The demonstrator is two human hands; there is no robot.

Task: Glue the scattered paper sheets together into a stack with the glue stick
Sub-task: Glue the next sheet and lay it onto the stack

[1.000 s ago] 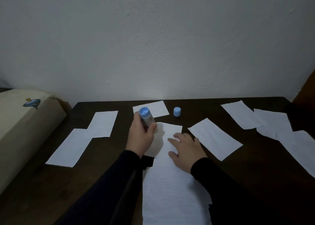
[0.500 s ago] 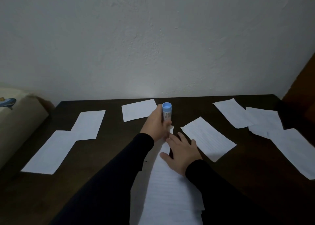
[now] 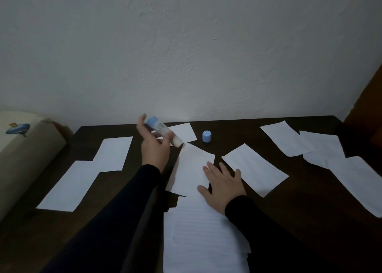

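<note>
Left hand (image 3: pixel 154 148) grips glue stick (image 3: pixel 163 131), tilted, white tip at top sheet's (image 3: pixel 191 169) far corner. Right hand (image 3: pixel 224 181), fingers straight, presses that sheet's right edge. Round blue cap (image 3: pixel 207 136) stands apart on bare dark table (image 3: pixel 289 200).

Dark table (image 3: pixel 310 221) bears paper sheets (image 3: pixel 255 168) (blue cap (image 3: pixel 207 136) too).

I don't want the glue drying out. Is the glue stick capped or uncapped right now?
Uncapped. The glue stick in the left hand shows its bare white tip, and the blue cap stands apart on the table.
</note>
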